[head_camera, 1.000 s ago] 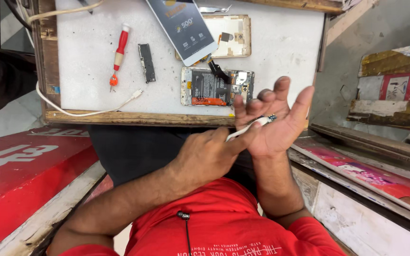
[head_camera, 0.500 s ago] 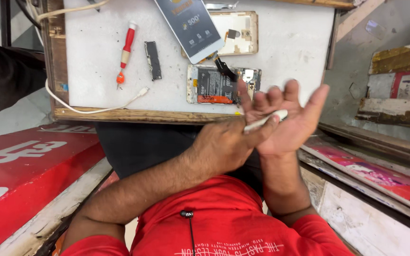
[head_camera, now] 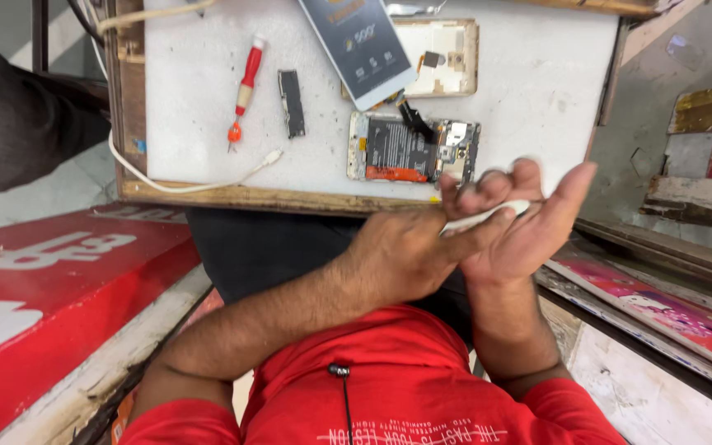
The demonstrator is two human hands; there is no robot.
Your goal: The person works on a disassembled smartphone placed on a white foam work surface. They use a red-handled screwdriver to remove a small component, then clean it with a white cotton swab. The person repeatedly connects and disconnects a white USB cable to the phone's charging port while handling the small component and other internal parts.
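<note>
My left hand reaches across my body and pinches a thin white tool. The tool's tip rests against the palm of my right hand, which is held up with its fingers apart and slightly curled. Both hands hover just below the near edge of a white work board. On the board, right above my hands, lies an opened phone with its battery and circuit board showing. A phone screen lies tilted over a gold back cover.
A red-handled screwdriver, a small black part and a white cable lie on the board's left half. Another person's dark sleeve is at the left. A red sign board lies at lower left; printed boards are stacked on the right.
Both hands have drifted a little to the right together. My right fingers have curled slightly over the white tool. The view has shifted, so the board looks closer.
</note>
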